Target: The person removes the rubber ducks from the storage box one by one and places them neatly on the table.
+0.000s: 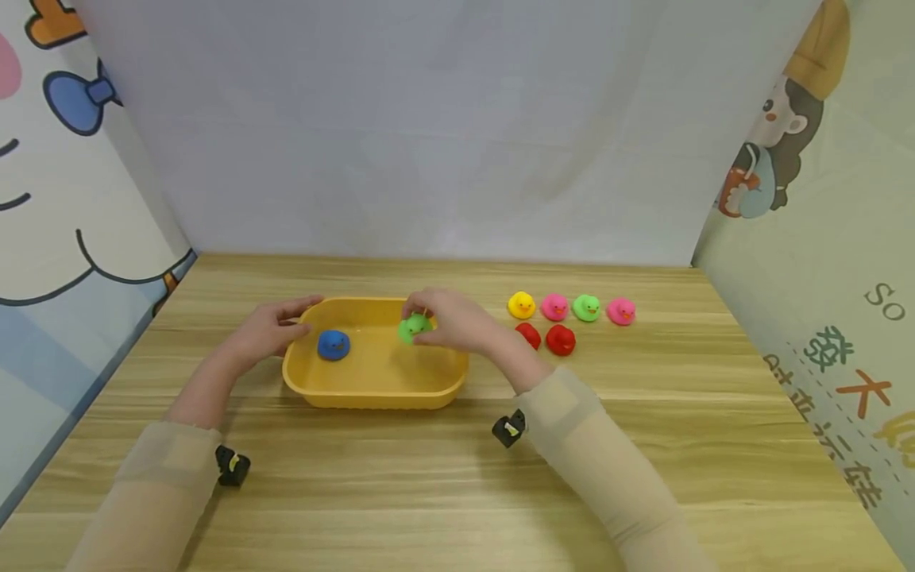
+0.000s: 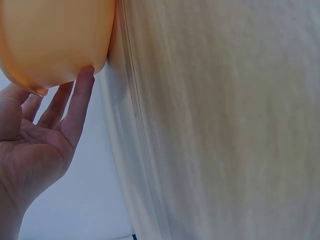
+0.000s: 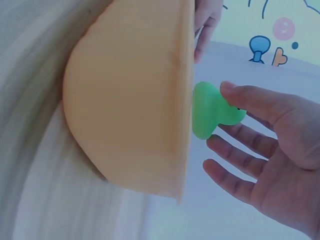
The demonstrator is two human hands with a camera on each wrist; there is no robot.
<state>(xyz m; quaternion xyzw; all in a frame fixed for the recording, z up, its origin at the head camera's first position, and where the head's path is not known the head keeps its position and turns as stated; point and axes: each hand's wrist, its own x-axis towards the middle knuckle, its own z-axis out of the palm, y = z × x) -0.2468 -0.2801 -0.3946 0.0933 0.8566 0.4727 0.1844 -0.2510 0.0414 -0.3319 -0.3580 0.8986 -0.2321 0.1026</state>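
A green rubber duck (image 1: 413, 328) is pinched between the thumb and fingers of my right hand (image 1: 452, 319), over the right part of a yellow plastic basin (image 1: 379, 400). In the right wrist view the same duck (image 3: 204, 111) shows just above the basin's rim (image 3: 186, 125), with the lower fingers spread. My left hand (image 1: 268, 330) holds the basin's left end, thumb over the rim. Fingertips (image 2: 86, 72) press the outer wall in the left wrist view. Inside the basin, toward the left, sits a blue rubber duck (image 1: 333, 345).
Right of the basin stands a back row of ducks: yellow (image 1: 522, 305), pink (image 1: 554, 307), green (image 1: 586, 308) and another pink duck (image 1: 621, 311). In front are two red ducks, one (image 1: 561, 340) fully visible, the other (image 1: 528, 334) partly behind my right forearm. Everything rests on a wooden table (image 1: 372, 485).
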